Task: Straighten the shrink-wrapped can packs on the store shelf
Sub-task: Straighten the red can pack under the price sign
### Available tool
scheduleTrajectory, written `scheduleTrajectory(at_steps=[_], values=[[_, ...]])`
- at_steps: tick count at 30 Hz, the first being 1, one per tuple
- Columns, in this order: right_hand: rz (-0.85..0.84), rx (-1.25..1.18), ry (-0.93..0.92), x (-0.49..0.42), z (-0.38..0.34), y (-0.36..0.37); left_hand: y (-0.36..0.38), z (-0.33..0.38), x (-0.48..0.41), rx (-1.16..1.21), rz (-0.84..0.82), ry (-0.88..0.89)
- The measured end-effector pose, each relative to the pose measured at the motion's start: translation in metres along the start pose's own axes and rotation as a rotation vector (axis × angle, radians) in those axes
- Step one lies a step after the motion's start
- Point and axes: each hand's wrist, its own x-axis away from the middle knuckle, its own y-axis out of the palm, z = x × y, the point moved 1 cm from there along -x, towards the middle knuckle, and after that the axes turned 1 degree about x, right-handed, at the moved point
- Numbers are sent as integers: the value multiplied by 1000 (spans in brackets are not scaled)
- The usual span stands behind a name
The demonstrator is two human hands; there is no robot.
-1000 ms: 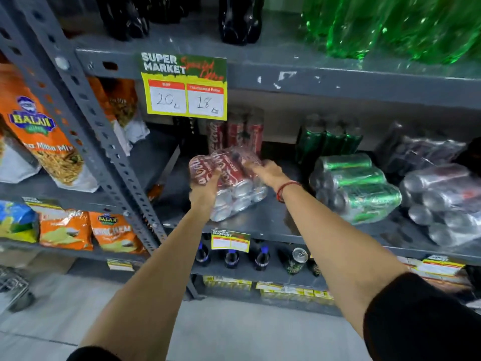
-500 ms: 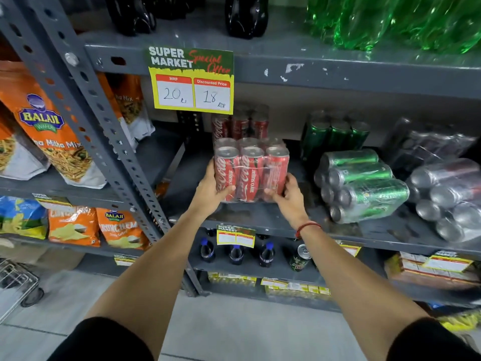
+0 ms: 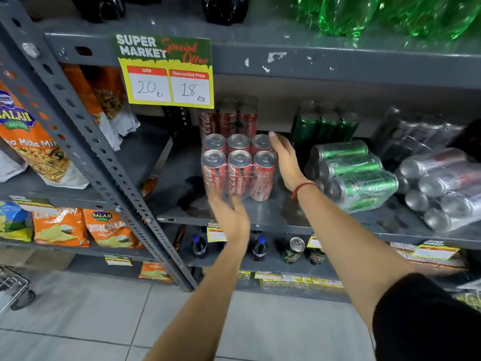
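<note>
The red can pack (image 3: 238, 168) stands upright on the shelf (image 3: 286, 217), can tops up. The right hand (image 3: 285, 158) lies flat against its right side, fingers spread; the left hand (image 3: 229, 217) hovers open before it, gripping nothing

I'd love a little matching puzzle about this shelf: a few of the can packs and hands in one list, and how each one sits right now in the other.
Things:
1. red can pack
2. green can pack
3. silver can pack
4. left hand

States:
A. open, in front of the red cans
B. on its side, at the far right
C. standing upright
D. on its side, middle of the shelf

Pairs: 1-C, 2-D, 3-B, 4-A
</note>
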Motion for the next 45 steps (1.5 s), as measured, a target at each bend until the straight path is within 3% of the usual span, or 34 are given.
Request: scheduleTrajectory(at_steps=[2,5,10,14,16,18,21,22,24,28,30,33,36,42,45], values=[[-55,109,51,-15,-11,4,19,9,5,37,-88,-94],[16,221,-10,-16,-11,0,21,9,-8,43,-168,-194],[120,148,-111,27,12,24,-5,7,-59,106,-258,-149],[288,178,-236,83,21,75,-23,12,-98,238,-315,-298],[312,199,-296,99,21,90,-39,19,-107,188,-339,-319],[325,211,-291,97,18,91,-49,28,-109,35,-251,-316],[401,210,-240,68,1,78,-48,30,-79,14,163,-271],[386,197,-207,52,-7,74,-43,31,-58,44,245,-220],[248,215,-127,19,-28,70,-27,32,-21,106,225,-173],[-171,255,16,-23,-48,73,-2,31,-4,47,99,-273],[-218,289,56,-30,-47,73,5,34,-13,29,103,-334],[-75,324,50,-31,-38,65,7,38,-31,18,109,-398],[114,200,32,-20,-24,56,-6,36,-58,4,66,-398],[443,15,-37,25,0,53,-37,43,-111,139,-305,-491],[579,-16,-111,52,10,71,-48,46,-135,141,-384,-410]])
